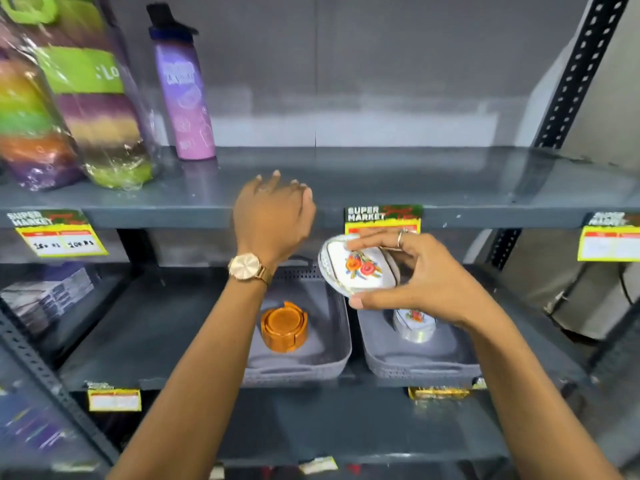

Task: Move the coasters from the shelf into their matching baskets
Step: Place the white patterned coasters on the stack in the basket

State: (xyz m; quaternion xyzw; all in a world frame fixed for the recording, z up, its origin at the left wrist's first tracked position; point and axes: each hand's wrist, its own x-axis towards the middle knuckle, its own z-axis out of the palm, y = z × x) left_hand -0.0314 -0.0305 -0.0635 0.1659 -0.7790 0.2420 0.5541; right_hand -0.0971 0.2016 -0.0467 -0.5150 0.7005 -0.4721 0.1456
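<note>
My right hand [420, 277] grips a white oval coaster set [358, 268] with an orange and red flower print, held tilted above the right grey basket [422, 370]. A second white floral coaster set [414, 323] stands inside that basket, partly hidden by my hand. The left grey basket [298, 370] holds an orange round coaster set [284, 327]. My left hand [272, 223], with a watch on the wrist, hovers at the front edge of the upper shelf [415, 181], fingers loosely curled and holding nothing.
On the upper shelf's left stand a purple bottle [185, 98] and striped wrapped bags [86, 109]. Price tags [59, 233] hang on the shelf edge. A perforated upright [575, 77] rises at the right. Boxed goods [48, 296] sit at the lower left.
</note>
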